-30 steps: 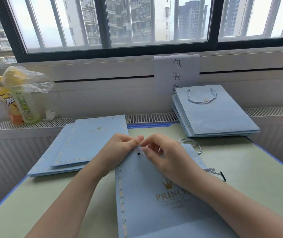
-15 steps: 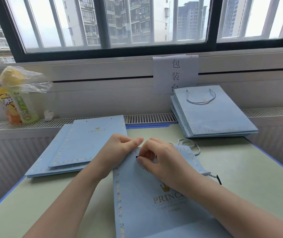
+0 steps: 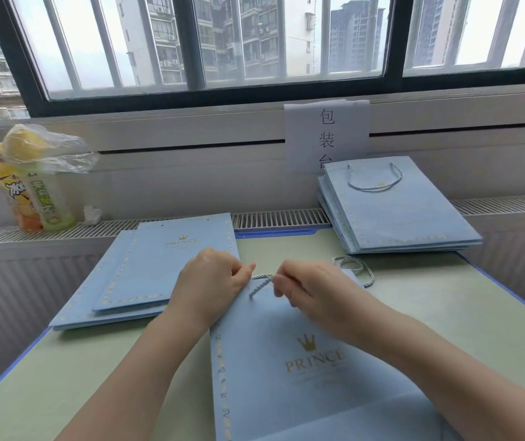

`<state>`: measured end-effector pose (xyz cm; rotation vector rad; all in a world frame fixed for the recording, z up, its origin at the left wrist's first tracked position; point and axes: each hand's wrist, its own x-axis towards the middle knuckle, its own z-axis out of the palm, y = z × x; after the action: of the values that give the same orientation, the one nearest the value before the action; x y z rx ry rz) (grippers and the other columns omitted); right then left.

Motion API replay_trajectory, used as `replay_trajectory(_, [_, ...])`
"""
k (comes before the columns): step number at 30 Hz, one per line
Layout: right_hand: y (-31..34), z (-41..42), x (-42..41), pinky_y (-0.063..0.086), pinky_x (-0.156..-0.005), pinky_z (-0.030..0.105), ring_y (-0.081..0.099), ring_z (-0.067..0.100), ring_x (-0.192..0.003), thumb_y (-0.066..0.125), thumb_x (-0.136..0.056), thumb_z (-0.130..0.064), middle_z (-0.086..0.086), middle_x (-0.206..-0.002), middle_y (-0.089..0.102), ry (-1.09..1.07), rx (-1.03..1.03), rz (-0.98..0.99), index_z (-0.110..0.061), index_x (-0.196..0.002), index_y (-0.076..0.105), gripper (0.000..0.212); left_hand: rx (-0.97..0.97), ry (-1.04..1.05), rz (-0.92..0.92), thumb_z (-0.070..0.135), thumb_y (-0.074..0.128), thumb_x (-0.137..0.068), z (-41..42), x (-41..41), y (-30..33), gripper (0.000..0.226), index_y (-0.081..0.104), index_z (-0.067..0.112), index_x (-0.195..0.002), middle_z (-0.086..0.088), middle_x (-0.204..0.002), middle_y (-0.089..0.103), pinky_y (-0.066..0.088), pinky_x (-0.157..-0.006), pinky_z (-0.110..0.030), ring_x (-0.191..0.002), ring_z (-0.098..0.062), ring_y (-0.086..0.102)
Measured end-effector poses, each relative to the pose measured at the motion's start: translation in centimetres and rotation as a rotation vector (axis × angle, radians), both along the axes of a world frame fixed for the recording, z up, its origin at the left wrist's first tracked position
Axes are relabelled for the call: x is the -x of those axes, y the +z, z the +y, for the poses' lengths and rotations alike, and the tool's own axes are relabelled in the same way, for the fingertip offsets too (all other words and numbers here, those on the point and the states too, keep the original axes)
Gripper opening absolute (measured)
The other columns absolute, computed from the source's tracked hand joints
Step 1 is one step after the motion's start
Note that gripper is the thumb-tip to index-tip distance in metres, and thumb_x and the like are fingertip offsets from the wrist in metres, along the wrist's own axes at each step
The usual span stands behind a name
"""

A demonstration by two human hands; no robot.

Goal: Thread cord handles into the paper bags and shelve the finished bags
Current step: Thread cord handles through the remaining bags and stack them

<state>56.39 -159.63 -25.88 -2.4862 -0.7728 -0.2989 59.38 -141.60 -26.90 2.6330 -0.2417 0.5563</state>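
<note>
Bright daylight from window (image 3: 255, 43); soft shadows; edges bowed.

1. Two drink bottles (image 3: 32, 198) upright on the radiator grille (image 3: 274, 218) to my far left, a clear plastic bag (image 3: 51, 151) draped over their tops.
2. White paper sign (image 3: 326, 135) with printed characters, stuck below the window (image 3: 255, 43).
3. Crumpled white scrap (image 3: 92, 214) just beside the bottles.

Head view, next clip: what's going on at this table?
A person is fitting a cord handle to a blue paper bag lying flat on the green table. Both hands, left and right, pinch the cord at the bag's top edge; its far end trails loose behind the right hand. Bags without handles are stacked to the left, and a pile of finished bags sits against the wall on the right.
</note>
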Motion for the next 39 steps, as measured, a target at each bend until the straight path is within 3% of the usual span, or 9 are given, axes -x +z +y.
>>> replay_trajectory(5, [0.3,-1.6,-0.9,0.043,-0.045,0.032,0.048,0.021,-0.048,0.037,-0.097,-0.044,-0.009,-0.055,0.053,-0.248,-0.058,-0.528,-0.019,-0.077,0.055,0.037,-0.084,0.155,0.082,0.038,0.043,-0.098,0.2,0.6,1.4,0.052,0.028,0.018,-0.051,-0.003,-0.059,0.034,0.025,-0.056,-0.032,-0.065,-0.022,0.032])
replay_trajectory(9, [0.5,-1.9,-1.2,0.034,-0.041,0.026,0.036,0.014,-0.043,0.043,-0.095,-0.041,-0.013,-0.048,0.038,-0.287,-0.162,-0.645,-0.018,-0.077,0.055,0.031,-0.307,0.282,0.165,0.038,0.038,-0.099,0.1,0.9,1.4,0.045,0.031,0.016,-0.061,-0.001,-0.065,0.038,0.031,-0.061,-0.029,-0.072,-0.024,0.041])
replay_trajectory(14, [1.5,-2.9,-1.8,0.032,-0.052,0.023,0.041,0.006,-0.053,0.047,-0.097,-0.021,-0.015,-0.059,0.042,-0.315,-0.506,-0.581,-0.012,-0.09,0.057,0.015,-0.407,0.289,0.287,0.036,0.044,-0.098,0.3,1.0,1.1,0.029,0.045,0.014,-0.079,-0.002,-0.083,0.052,0.036,-0.068,-0.029,-0.084,-0.025,0.047])
replay_trajectory(18, [1.8,-2.8,-1.7,0.034,-0.055,0.014,0.047,0.009,-0.062,0.042,-0.097,-0.012,-0.008,-0.07,0.052,-0.243,-0.715,-0.464,-0.013,-0.099,0.057,0.016,0.125,-0.071,0.022,0.052,0.04,-0.096,-1.0,1.4,1.5,0.044,0.059,0.013,-0.089,0.002,-0.086,0.066,0.046,-0.072,-0.033,-0.081,-0.018,0.058])
replay_trajectory(20, [1.5,-2.5,-1.6,0.039,-0.061,0.013,0.051,0.005,-0.067,0.041,-0.098,-0.008,-0.009,-0.078,0.057,-0.186,-0.753,-0.391,-0.016,-0.103,0.059,0.02,0.332,-0.332,0.084,0.064,0.038,-0.086,-2.1,2.0,1.8,0.048,0.06,0.022,-0.089,0.006,-0.084,0.068,0.049,-0.075,-0.03,-0.077,-0.01,0.063])
replay_trajectory(23, [0.9,-2.5,-2.0,0.043,-0.065,0.012,0.054,0.005,-0.068,0.045,-0.097,-0.003,-0.01,-0.081,0.061,-0.157,-0.716,-0.364,-0.015,-0.11,0.061,0.024,0.316,-0.458,0.126,0.044,0.048,-0.093,-2.8,2.0,0.9,0.018,0.057,0.033,-0.082,0.008,-0.062,0.061,0.047,-0.064,-0.024,-0.057,-0.007,0.056])
replay_trajectory(26, [0.5,-3.1,-2.7,0.042,-0.065,0.007,0.057,0.009,-0.069,0.046,-0.096,-0.001,-0.004,-0.077,0.063,-0.23,-0.593,-0.472,-0.008,-0.109,0.064,0.023,0.356,-0.431,0.015,0.02,0.048,-0.099,-2.2,1.5,0.7,0.029,0.059,0.027,-0.073,0.006,-0.05,0.036,0.028,-0.05,-0.024,-0.047,-0.01,0.032])
replay_trajectory(33, [0.5,-4.4,-3.1,0.049,-0.055,0.035,0.052,0.016,-0.046,0.052,-0.096,-0.018,-0.005,-0.056,0.058,-0.315,-0.343,-0.315,-0.015,-0.086,0.058,0.012,0.157,-0.231,-0.335,0.023,0.048,-0.094,0.4,0.6,1.1,0.024,0.062,0.015,-0.076,0.016,-0.047,0.047,0.023,-0.047,-0.019,-0.044,-0.007,0.04])
replay_trajectory(39, [2.0,-3.7,-2.4,0.047,-0.057,0.022,0.061,0.009,-0.058,0.052,-0.095,-0.008,-0.003,-0.064,0.065,-0.061,-1.214,0.327,-0.012,-0.089,0.058,0.01,0.133,-0.154,0.089,0.018,0.046,-0.099,0.4,0.0,0.4,0.023,0.063,0.013,-0.085,0.005,-0.056,0.059,0.051,-0.069,-0.035,-0.057,-0.017,0.055])
